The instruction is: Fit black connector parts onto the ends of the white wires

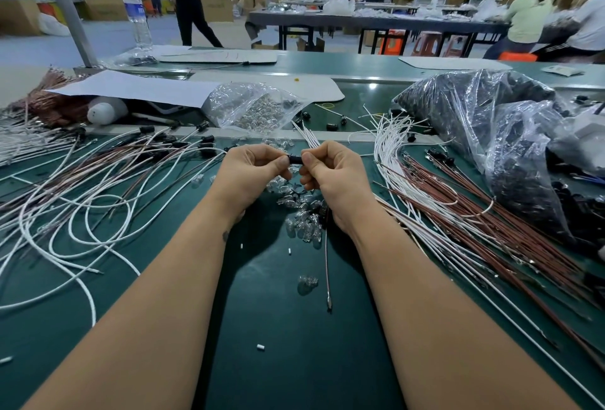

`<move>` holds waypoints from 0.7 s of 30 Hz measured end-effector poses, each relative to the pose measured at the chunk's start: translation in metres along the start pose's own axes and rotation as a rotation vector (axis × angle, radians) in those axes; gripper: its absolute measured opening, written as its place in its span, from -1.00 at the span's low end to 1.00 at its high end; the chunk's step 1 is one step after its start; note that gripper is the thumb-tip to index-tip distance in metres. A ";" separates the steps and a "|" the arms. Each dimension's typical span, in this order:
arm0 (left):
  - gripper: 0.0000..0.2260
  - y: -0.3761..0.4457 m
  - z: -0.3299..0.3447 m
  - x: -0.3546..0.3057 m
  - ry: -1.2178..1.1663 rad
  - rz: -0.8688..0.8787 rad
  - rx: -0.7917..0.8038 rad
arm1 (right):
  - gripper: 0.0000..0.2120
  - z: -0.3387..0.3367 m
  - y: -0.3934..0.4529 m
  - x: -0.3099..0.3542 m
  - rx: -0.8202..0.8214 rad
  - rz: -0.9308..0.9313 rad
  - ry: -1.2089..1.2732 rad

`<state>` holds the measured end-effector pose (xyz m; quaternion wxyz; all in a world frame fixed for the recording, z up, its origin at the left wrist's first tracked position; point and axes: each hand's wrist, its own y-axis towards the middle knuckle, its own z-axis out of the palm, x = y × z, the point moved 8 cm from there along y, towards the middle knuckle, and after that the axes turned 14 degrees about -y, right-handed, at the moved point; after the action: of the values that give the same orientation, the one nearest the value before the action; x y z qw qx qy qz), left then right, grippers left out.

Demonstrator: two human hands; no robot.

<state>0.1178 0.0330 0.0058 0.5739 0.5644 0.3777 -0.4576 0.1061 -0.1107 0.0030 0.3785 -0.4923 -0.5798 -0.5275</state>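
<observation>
Between the two thumbs sits the black connector part (295, 159), its long axis running straight across from one hand to the other. Left hand (253, 170) pinches one end with curled fingers; right hand (330, 171) pinches the other, also gripping a few white wires (306, 134) that fan away beyond its knuckles. Pressing the hands together looks like the seating move. Only a short, dark, glossy stretch of the part shows. More white wires (389, 144) lie just outside the right hand.

Both forearms reach toward twelve o'clock, wrists close together. The left hand (252, 169) and right hand (330, 170) meet thumb-to-thumb, fingers curled, apparently pinching something small.
</observation>
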 end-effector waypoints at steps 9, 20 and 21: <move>-0.85 -0.003 0.007 -0.003 0.201 0.022 -0.064 | -0.91 -0.008 0.000 -0.006 -0.090 0.093 0.130; -0.84 -0.003 0.009 -0.004 0.156 0.037 -0.023 | -0.86 -0.007 0.001 -0.005 -0.073 0.098 0.065; -0.85 -0.003 0.009 -0.004 0.160 0.047 -0.025 | -0.88 -0.007 0.000 -0.005 -0.082 0.104 0.072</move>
<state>0.1135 0.0247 0.0094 0.5595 0.6006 0.4148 -0.3926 0.1068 -0.1183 -0.0009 0.4055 -0.5177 -0.5173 -0.5477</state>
